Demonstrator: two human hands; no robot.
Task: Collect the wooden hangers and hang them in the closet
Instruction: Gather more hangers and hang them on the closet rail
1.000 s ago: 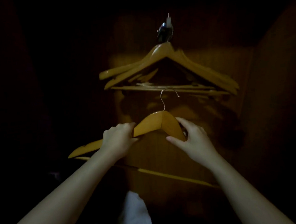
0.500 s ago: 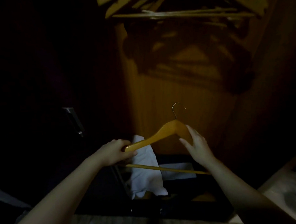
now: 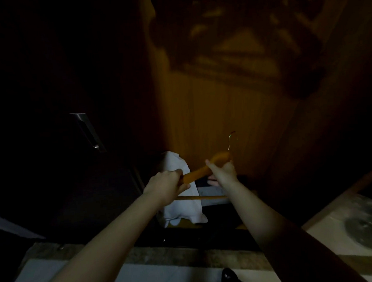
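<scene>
Nearest the camera lay a pale floor and a stone threshold, with both bare forearms reaching forward over them into a dim closet. The left hand was clenched around the left arm of a wooden hanger, knuckles up. The right hand grasped the same hanger near its peak, thumb raised on the near side and fingers curled behind the wood. The hanger was held in the air, low in the closet, tilted so its right side rose, with its crossbar below the hands and its metal hook pointing up. Just behind it hung a white cloth. Farther back stood the wooden closet wall, crossed high up by dark shadows. A metal handle showed on the dark door at left.
</scene>
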